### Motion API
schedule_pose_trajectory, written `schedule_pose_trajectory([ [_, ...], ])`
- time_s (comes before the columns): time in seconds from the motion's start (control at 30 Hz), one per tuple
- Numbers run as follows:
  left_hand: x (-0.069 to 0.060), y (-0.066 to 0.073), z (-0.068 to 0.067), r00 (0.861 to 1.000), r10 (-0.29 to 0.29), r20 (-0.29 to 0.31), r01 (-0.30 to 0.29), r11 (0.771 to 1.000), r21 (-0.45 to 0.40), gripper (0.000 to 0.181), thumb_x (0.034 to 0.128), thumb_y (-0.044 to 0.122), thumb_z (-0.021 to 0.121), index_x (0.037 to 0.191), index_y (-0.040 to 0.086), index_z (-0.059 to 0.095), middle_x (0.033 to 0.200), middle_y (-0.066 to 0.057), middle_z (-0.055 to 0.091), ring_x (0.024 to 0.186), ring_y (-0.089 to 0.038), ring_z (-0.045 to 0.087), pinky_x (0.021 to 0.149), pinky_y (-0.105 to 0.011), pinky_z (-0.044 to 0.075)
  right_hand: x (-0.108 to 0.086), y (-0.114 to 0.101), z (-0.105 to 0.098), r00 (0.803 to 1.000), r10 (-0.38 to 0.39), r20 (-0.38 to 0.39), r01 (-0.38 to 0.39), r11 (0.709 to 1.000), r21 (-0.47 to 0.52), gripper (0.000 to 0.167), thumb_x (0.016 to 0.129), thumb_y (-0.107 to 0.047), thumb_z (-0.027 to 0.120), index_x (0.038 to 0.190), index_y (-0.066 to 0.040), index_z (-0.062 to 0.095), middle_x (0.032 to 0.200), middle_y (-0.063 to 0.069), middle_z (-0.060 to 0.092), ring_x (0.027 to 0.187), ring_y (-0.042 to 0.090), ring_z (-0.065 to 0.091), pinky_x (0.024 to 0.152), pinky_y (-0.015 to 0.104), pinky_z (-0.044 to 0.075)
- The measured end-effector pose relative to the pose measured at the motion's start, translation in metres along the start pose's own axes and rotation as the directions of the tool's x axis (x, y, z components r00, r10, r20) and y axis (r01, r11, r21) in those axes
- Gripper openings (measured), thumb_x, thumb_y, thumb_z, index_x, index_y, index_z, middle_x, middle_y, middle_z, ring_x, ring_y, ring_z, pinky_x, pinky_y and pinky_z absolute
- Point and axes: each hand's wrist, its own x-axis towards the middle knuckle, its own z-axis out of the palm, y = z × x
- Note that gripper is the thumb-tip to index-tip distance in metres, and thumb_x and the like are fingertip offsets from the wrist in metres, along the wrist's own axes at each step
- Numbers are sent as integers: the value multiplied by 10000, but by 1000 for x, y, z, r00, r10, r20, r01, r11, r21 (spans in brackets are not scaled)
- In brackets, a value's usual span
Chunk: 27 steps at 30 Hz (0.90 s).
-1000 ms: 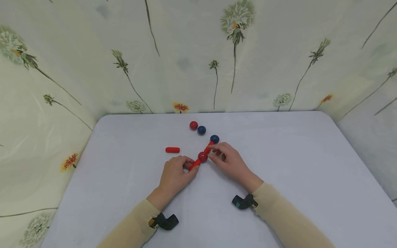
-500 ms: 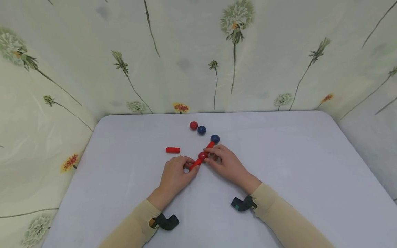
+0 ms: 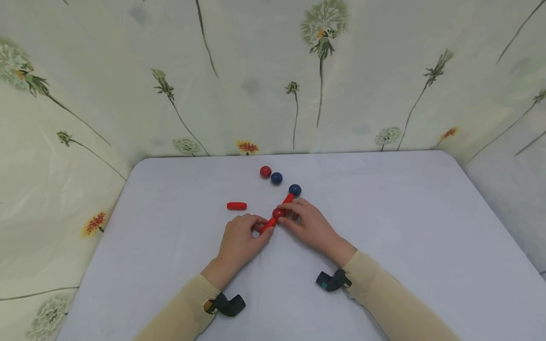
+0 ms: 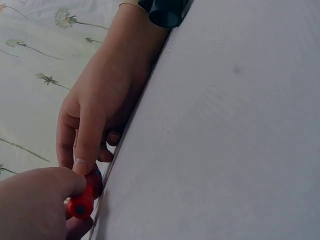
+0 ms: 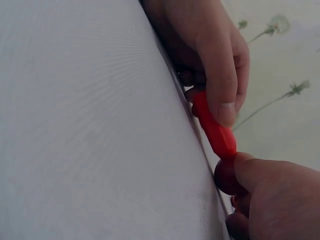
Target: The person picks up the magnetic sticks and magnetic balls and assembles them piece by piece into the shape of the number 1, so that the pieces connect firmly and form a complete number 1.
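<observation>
Clearly, red rod in left grip

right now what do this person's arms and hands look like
The left hand and right hand are gloveless. The left sleeve and right sleeve are long and beige. The left wrist device is dark and bent with an orange part; the right wrist device is similar, with a green mark.
</observation>
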Motion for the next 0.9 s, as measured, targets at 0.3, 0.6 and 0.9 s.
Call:
schedule_pose_trajectory([
  [0.3, 2, 0, 0, 1000, -7, -2, 7, 1000, -14, 379, 851, 474, 741, 1085, 176, 727, 818, 86, 627, 730, -93, 498, 666, -295, 423, 2, 0, -3, 999, 38, 0, -38, 999, -10, 370, 925, -324, 711, 1270, -199, 663, 1047, -63, 579, 851, 80, 544, 716, 267, 489],
  [0.6, 4, 2, -1, 999, -31, 14, 31, 999, -5, 430, 818, 504, 764, 1100, 183, 721, 871, 98, 638, 776, -86, 520, 687, -290, 444, 4, 1, -6, 998, 67, -9, -68, 997, -21, 387, 922, -314, 715, 1278, -173, 658, 1080, -50, 577, 867, 80, 535, 728, 275, 497],
  [0.9, 0, 2, -2, 1000, -15, 18, 15, 1000, 9, 448, 825, 501, 758, 1135, 180, 717, 898, 98, 643, 779, -83, 510, 706, -308, 434, 2, -1, -5, 996, 90, -19, -90, 996, -7, 389, 927, -318, 707, 1282, -167, 657, 1073, -41, 580, 858, 84, 536, 713, 278, 494],
])
